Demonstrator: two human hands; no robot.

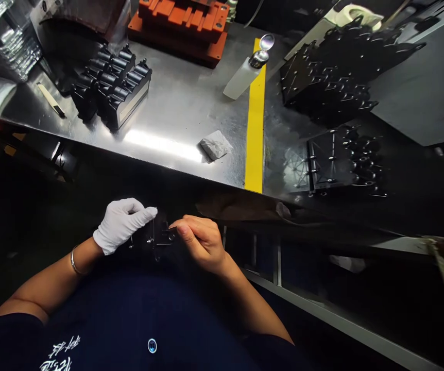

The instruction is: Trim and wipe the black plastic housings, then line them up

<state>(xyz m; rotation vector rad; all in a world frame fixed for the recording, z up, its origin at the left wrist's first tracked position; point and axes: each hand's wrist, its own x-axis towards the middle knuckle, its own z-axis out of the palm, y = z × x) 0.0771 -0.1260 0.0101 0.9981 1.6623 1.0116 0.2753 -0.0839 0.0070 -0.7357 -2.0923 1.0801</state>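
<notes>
Grip of gloved left hand (123,224) pinched on dark part (164,243), held in front of desk (171,103). Bare right hand (203,241) curled beside part; whether part is clamped there cannot be told. Work judged underway, unfinished. Black blocks (123,85) set on desk at left, black pieces (322,72) piled beyond yellow strip (258,118) at right; which are done, unclear.

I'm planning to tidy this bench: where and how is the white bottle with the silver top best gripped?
Hold the white bottle by its long, straight-sided body, below the silver top; likely best from the near side, since the orange block sits farther back.
</notes>
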